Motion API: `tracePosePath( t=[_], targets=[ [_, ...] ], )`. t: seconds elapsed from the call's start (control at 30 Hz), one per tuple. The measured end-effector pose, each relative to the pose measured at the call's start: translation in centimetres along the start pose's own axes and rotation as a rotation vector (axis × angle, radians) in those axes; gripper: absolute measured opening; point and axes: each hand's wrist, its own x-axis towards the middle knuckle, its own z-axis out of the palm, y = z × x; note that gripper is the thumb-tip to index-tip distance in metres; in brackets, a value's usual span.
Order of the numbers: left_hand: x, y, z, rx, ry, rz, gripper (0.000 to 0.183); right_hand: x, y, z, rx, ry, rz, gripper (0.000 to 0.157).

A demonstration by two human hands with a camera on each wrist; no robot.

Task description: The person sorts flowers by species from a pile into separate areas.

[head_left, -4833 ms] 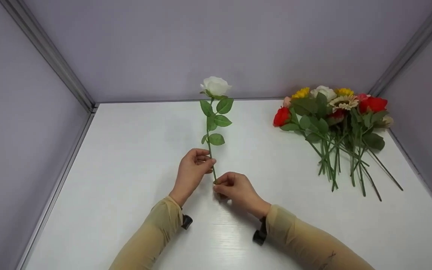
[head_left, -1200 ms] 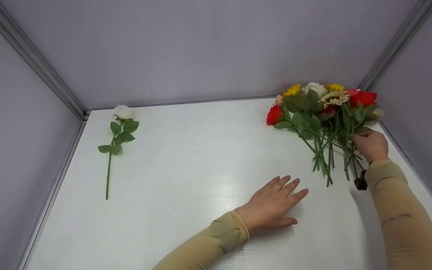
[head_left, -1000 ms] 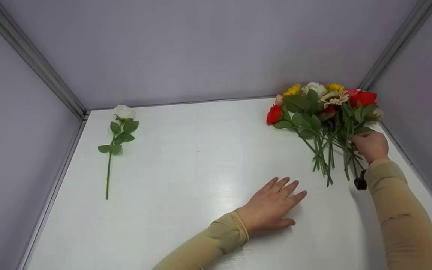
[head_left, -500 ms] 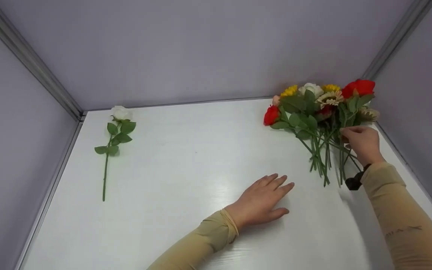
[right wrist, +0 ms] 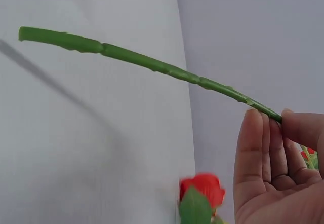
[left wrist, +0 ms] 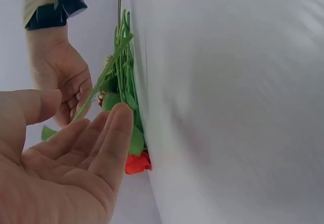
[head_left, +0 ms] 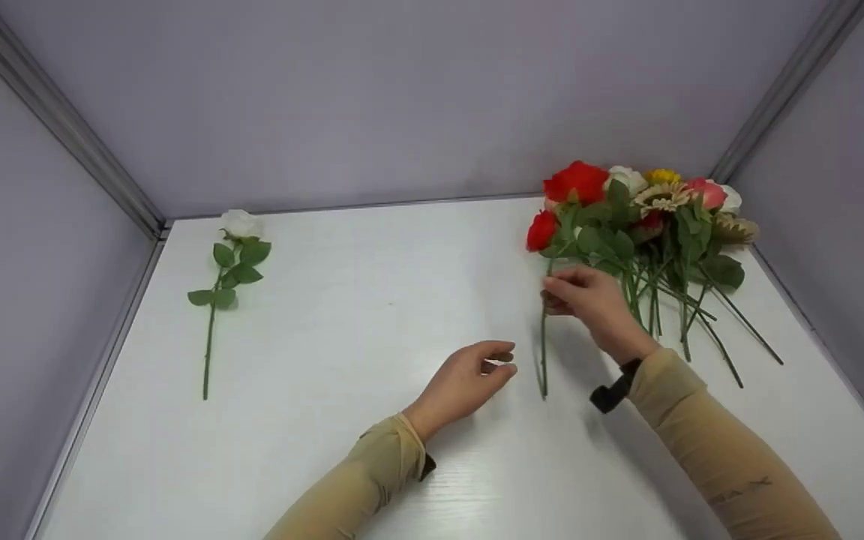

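My right hand (head_left: pixel 598 304) pinches the green stem of a red rose (head_left: pixel 577 182) between thumb and fingers. The bloom overlaps the left end of the flower pile in the head view, and the stem's lower end points toward me. In the right wrist view the bare, knobbly stem (right wrist: pixel 152 64) crosses the picture from the fingertips (right wrist: pixel 252 117). To the left of that stem, my left hand (head_left: pixel 463 381) holds nothing, its thumb and fingers apart. The left wrist view shows its palm (left wrist: pixel 66 183) turned up, with the stem just beyond the fingers.
A mixed pile of flowers (head_left: pixel 691 225), red, white, pink, yellow and beige, lies at the table's back right, stems toward me. One white rose (head_left: pixel 241 225) lies alone at the left. Grey walls (head_left: pixel 402 97) border the white table (head_left: pixel 372 262) at the back and sides.
The right hand has drawn the red rose from the pile's right side and carried it left. The left hand has moved left, its spread fingers now bent toward the thumb.
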Motion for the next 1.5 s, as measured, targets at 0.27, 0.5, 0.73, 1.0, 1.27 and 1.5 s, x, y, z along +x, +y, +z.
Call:
tracePosePath(
  t=[0.27, 0.5, 0.73, 1.0, 1.27, 1.5],
  targets=[
    [-1.6, -1.7, -2.7, -0.288, 0.055, -0.062, 0.04, -0.4, -1.2, 7.6, 0.105, -0.13, -0.038, 0.032],
    [-2.2, -2.5, -3.6, -0.363, 0.143, -0.086, 0.034, -0.3, -1.6, 10.2, 0.138, -0.15, -0.033, 0.027],
    [-2.4, -3.3, -4.1, -0.377, 0.221, -0.096, 0.029, 0.2, -1.5, 11.5, 0.153, -0.149, -0.017, 0.029],
    [-3.2, -4.4, -7.0, -0.263, 0.276, -0.168, 0.026, 0.1, -0.6, 12.9, 0.074, -0.221, -0.06, 0.035],
    [-6.3, -7.9, -16.4, -0.133, 0.475, -0.305, 0.026, -1.1, 0.3, 13.9, -0.379, -0.284, -0.237, 0.036],
    [-11.3, -11.0, -25.8, 0.145, 0.641, -0.423, 0.037, -2.3, 0.4, 15.7, -0.702, -0.355, -0.434, 0.052]
  ],
)
